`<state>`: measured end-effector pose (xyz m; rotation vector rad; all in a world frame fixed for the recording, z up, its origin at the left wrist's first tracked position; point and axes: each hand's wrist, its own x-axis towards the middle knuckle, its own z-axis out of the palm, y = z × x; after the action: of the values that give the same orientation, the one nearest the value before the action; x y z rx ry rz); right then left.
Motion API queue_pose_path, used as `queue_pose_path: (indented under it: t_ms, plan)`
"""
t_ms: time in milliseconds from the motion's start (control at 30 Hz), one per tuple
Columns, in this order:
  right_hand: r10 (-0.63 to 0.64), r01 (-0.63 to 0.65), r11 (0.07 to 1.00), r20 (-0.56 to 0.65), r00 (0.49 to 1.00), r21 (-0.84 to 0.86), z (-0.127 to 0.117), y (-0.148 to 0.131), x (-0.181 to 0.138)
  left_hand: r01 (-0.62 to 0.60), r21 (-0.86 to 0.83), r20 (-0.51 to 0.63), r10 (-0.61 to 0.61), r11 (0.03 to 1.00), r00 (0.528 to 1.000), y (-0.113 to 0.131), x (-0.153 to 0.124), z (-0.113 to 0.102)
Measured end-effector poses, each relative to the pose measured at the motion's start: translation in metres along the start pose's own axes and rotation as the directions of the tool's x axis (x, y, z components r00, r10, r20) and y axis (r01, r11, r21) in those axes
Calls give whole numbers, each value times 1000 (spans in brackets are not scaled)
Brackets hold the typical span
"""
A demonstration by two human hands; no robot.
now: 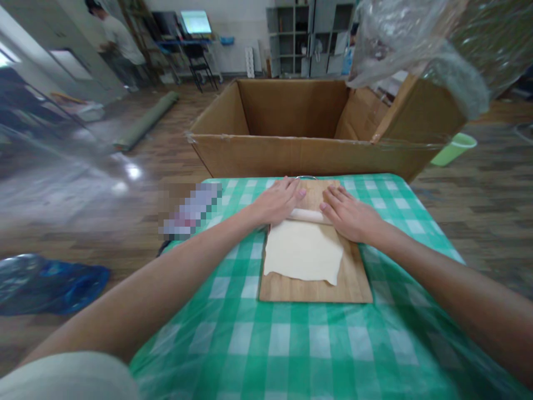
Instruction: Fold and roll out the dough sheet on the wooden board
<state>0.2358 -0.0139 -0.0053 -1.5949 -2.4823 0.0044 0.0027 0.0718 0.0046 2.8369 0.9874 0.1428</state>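
A thin sheet of pale dough (pixel 306 253) lies on a wooden board (pixel 316 291), its near edge wavy. Across the dough's far end runs a light rolling pin (pixel 310 216). My left hand (pixel 281 200) lies over the pin's left end, fingers stretched forward past it. Over the right end rests my right hand (pixel 347 214), also with fingers extended and flat rather than wrapped round. Both palms hide the pin's ends. Beyond the pin, part of the board's far end shows between my hands.
A green-and-white checked tablecloth (pixel 241 333) covers the table. Just past its far edge stands a large open cardboard box (pixel 291 155), with clear plastic wrap (pixel 416 44) at its right. A blue plastic bag (pixel 75 286) lies on the floor at left. A person (pixel 119 41) stands far back.
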Motion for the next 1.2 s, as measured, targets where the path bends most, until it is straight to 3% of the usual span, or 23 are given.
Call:
queue_pose_path:
  t_ms: [67, 133, 233, 333, 533, 733, 833, 933, 1000, 1200]
  plan:
    - [26, -26, 1000, -13, 1000, 12, -2, -1, 0, 22, 55, -97, -16, 998, 995, 13, -20, 1]
    - [57, -56, 998, -30, 998, 17, -4, -7, -4, 123, 83, -206, -104, 989, 973, 27, -40, 3]
    - [71, -72, 997, -40, 997, -10, -6, -17, -14, 208, 98, -266, -176, 973, 948, 38, -54, 4]
    - [55, -56, 998, -22, 998, -35, -8, -22, -21, 192, 115, -231, -161, 975, 960, 30, -43, 2]
    - [37, -38, 999, -48, 998, -20, -8, -6, -7, 29, 182, -85, -14, 983, 996, 3, -10, 2]
    - [-60, 60, 997, -7, 998, -53, 6, 29, 20, 17, 152, -58, -8, 988, 998, -4, 4, 5]
    - [-109, 109, 991, 6, 994, -75, 9, 32, 20, 27, 134, -75, -17, 991, 997, 3, 3, 2]
    - [-73, 70, 994, -33, 997, -78, 3, 14, 4, 111, 115, -171, -90, 987, 981, 19, -13, -1]
    - [83, -92, 993, -118, 990, -75, -2, -7, -14, 162, 109, -241, -132, 981, 962, 32, -30, -1]
    - [133, -138, 990, -125, 983, -32, -10, -48, -54, 103, 99, -223, -78, 990, 972, 49, -61, -2]
